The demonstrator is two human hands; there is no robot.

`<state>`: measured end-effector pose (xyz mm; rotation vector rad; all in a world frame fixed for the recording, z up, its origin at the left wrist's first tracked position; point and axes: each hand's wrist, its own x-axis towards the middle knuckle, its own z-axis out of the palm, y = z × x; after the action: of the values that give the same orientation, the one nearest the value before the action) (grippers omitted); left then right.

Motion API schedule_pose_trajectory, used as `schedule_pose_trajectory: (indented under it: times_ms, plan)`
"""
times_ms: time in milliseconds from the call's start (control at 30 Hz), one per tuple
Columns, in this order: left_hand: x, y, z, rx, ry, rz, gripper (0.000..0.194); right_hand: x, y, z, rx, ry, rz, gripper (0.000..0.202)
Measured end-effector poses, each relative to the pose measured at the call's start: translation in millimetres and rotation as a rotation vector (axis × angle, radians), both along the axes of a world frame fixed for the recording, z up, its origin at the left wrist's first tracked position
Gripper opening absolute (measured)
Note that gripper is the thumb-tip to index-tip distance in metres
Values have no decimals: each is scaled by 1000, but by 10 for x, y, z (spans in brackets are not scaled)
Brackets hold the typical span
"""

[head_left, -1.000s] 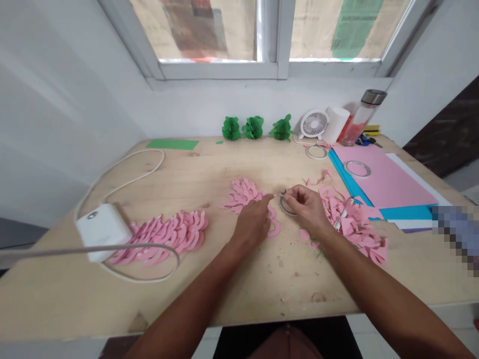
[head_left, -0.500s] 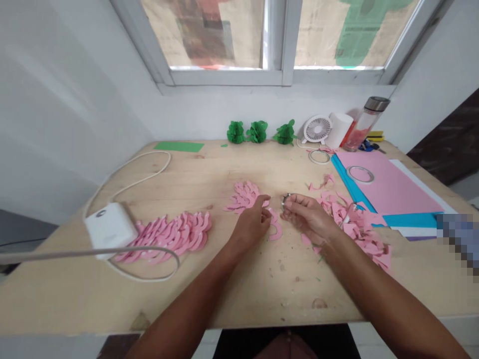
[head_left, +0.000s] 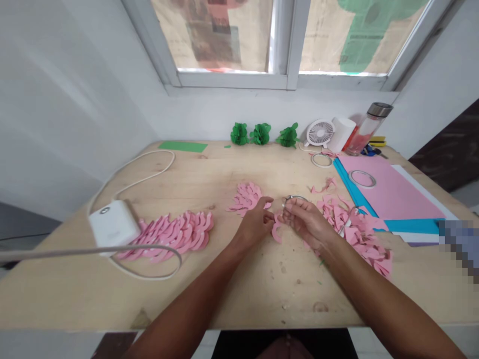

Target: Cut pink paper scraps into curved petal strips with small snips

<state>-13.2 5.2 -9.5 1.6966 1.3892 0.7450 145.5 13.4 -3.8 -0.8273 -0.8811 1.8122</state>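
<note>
My right hand (head_left: 305, 219) is closed with fingertips pinched on a thin ring-shaped roll of tape (head_left: 298, 198), its far edge showing above the fingers. A small white bit shows at the fingertips. My left hand (head_left: 259, 219) is just to the left, index finger and thumb apart, with nothing visible between them. Below and between the hands lies a curved pink paper cutout (head_left: 277, 234), partly hidden by the left fingers. Behind the left hand a small fan of pink petal-like cutouts (head_left: 247, 196) rests on the table.
Overlapping pink cutouts (head_left: 179, 234) lie left, beside a white box (head_left: 114, 224) with a cable. Pink scraps (head_left: 368, 239) pile at right, near coloured sheets (head_left: 392, 194) with another tape ring (head_left: 362, 178). Green paper pieces (head_left: 260, 133), a small fan (head_left: 320, 133) and a bottle (head_left: 368, 130) line the back.
The view has shifted slightly. In my right hand the tape roll has turned, so more of its ring shows. My left hand has barely moved.
</note>
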Motion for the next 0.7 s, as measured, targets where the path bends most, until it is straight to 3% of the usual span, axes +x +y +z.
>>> schedule_pose_trajectory:
  times_ms: [700]
  plan:
    - [63,-22,-35,53,-215,108,49,-8,-15,50,-2,47,-8,14]
